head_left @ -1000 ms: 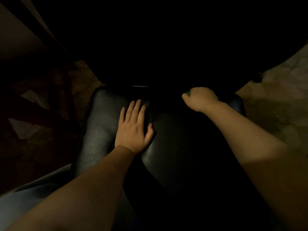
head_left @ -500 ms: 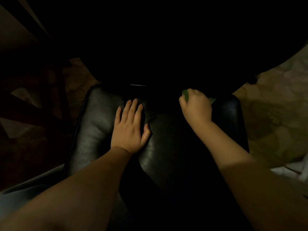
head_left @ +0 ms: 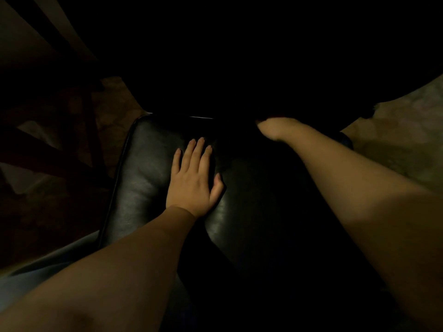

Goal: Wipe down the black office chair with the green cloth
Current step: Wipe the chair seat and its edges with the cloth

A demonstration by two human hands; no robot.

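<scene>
On black seat point(head_left: 143, 168): left hand point(head_left: 193, 185) flat, grip released; right hand point(head_left: 275, 129) far edge, grip cannot tell.

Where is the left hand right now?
Head view: the left hand lies flat on the black chair seat, left of centre; the right hand is at the seat's dark far edge.

The black office chair point(head_left: 143, 176) has a glossy, padded leather seat with a piped left edge and a central crease. Its far part is lost in darkness.
</scene>
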